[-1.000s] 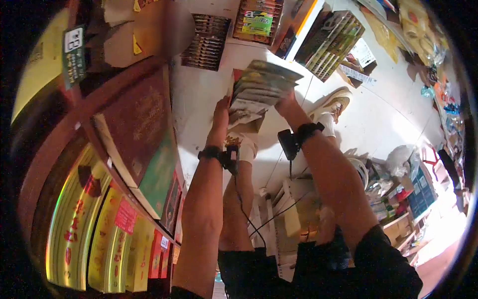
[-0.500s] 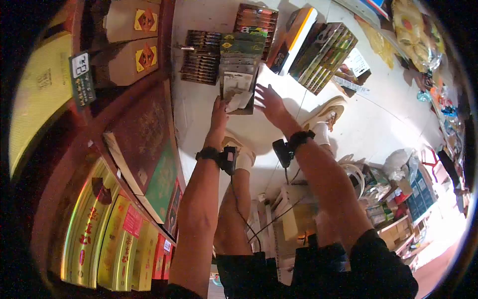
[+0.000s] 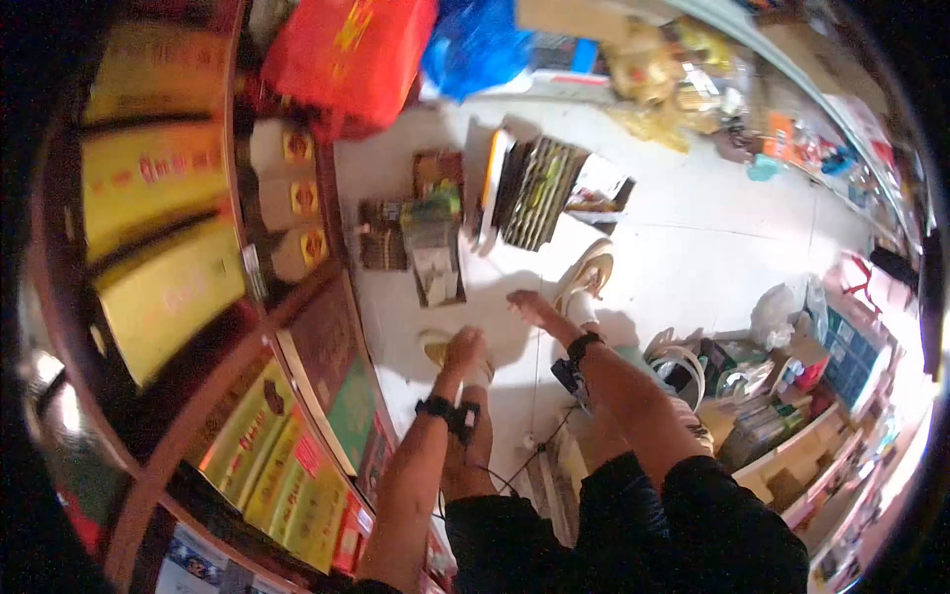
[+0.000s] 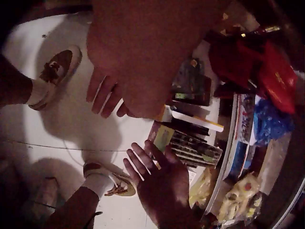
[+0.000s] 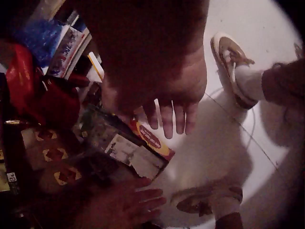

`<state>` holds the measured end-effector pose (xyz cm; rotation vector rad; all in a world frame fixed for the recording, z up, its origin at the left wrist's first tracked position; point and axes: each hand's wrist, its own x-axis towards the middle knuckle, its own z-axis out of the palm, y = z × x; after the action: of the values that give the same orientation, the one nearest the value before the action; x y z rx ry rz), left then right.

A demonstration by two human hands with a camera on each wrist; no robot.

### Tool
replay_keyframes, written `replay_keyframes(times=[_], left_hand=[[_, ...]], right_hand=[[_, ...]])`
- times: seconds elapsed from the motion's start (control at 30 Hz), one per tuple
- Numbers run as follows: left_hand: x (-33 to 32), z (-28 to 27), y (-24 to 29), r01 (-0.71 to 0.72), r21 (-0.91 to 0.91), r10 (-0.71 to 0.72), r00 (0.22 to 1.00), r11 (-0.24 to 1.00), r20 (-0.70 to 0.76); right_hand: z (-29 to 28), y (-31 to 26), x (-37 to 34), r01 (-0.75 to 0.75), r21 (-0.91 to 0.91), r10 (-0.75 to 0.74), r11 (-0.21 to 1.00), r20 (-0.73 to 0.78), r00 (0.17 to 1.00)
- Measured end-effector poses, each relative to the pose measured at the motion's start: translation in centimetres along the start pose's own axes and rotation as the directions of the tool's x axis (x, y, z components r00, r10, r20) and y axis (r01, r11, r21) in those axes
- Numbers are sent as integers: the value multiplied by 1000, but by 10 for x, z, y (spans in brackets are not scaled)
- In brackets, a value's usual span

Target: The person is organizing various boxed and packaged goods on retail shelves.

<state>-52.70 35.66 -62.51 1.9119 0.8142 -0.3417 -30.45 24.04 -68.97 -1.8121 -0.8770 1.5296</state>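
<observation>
Both hands are bare and hold nothing. My left hand [image 3: 465, 351] hovers over the floor near a shoe, its fingers spread in the right wrist view. Straight fingers also show on my right hand [image 3: 534, 309], farther right in the head view. Just beyond the hands, a box of flat packets [image 3: 433, 267] rests on the floor, green at its far end and pale grey at the near end. Beside it on the left lies a dark tray of thin packs [image 3: 381, 243]. Behind stands a reddish-brown box [image 3: 436, 170].
A larger stack of greenish packs [image 3: 542, 193] stands to the right, beside an open carton [image 3: 602, 193]. Shelves with yellow boxes [image 3: 163, 297] line the left. Red [image 3: 346, 59] and blue bags [image 3: 475, 45] lie at the back. Clutter and a wooden crate [image 3: 792, 455] are at the right.
The box of packets, held in both hands earlier, now stands on the floor beside the others. Both hands have let go and drawn back toward the body. The head view has shifted, showing more shelf and bags.
</observation>
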Motion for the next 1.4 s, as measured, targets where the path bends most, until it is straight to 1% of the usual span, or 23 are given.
replay_keyframes(times=[0.03,0.1,0.13,0.17,0.23,0.27,0.33,0.37,0.4,0.47,0.5,0.53,0.6,0.67,0.73,0.77,0.8,0.83,0.93,1.0,1.1,1.27,1.4], left_hand=[[8,-14,17,-129,246,70,969,961,237],[11,-1,21,-281,179,278,960,943,46],[11,-14,55,-66,-79,70,996,995,47],[11,-28,91,149,-336,-142,989,930,45],[26,-42,131,309,-489,-247,950,816,190],[41,-46,146,271,-465,-214,962,843,172],[61,-47,164,153,-771,0,981,619,195],[65,-70,220,218,-774,-75,973,595,216],[75,-81,257,205,-759,-60,975,617,215],[91,-96,323,226,-516,-137,969,826,204],[88,-116,385,226,-494,-151,971,840,187],[96,-119,409,220,-478,-148,972,850,183],[113,-123,448,24,-586,68,989,810,135],[122,-128,496,-30,-532,92,992,846,90],[121,-140,558,-19,-554,68,995,832,69],[119,-142,581,-24,-545,71,995,838,66],[117,-143,604,-76,-548,111,993,833,31],[116,-142,623,-127,-550,151,989,825,-2],[104,-138,654,-184,-572,227,974,799,4],[93,-133,670,-109,-596,176,983,795,55],[81,-119,675,-22,-589,112,987,807,118],[79,-112,682,50,-572,61,983,819,173],[88,-132,714,-29,-609,155,976,793,155]], right_hand=[[-14,2,-6,38,68,-35,997,-40,999],[-37,25,-7,384,-97,-394,918,-139,908],[-56,7,-20,328,108,-306,939,-175,936],[-76,-12,-33,274,312,-216,909,-210,954],[-132,-79,-58,71,218,-20,973,-230,973],[-143,-86,-64,-85,470,191,878,-183,964],[-163,-87,-76,246,750,-53,614,-272,961],[-191,-128,-87,-142,630,307,763,-160,938],[-211,-141,-99,-113,640,293,760,-182,939],[-241,-154,-122,2,573,164,819,-238,957],[-264,-172,-140,22,471,133,882,-294,946],[-287,-187,-159,38,479,124,877,-303,945],[-333,-216,-196,139,33,-95,990,-575,812],[-391,-244,-233,258,125,-131,958,-607,784],[-443,-268,-258,249,127,-61,960,-774,631],[-473,-293,-278,268,-41,-156,963,-891,426],[-506,-319,-299,188,-128,-185,974,-924,333],[-538,-340,-314,148,-266,-288,953,-944,159],[-634,-420,-355,34,-535,-523,844,-835,-170],[-683,-455,-362,24,-559,-533,829,-802,-270],[-734,-468,-336,-71,-571,-560,818,-764,-319],[-736,-470,-311,-47,-415,-397,909,-822,-408],[-728,-476,-310,42,-393,-341,919,-841,-420]])
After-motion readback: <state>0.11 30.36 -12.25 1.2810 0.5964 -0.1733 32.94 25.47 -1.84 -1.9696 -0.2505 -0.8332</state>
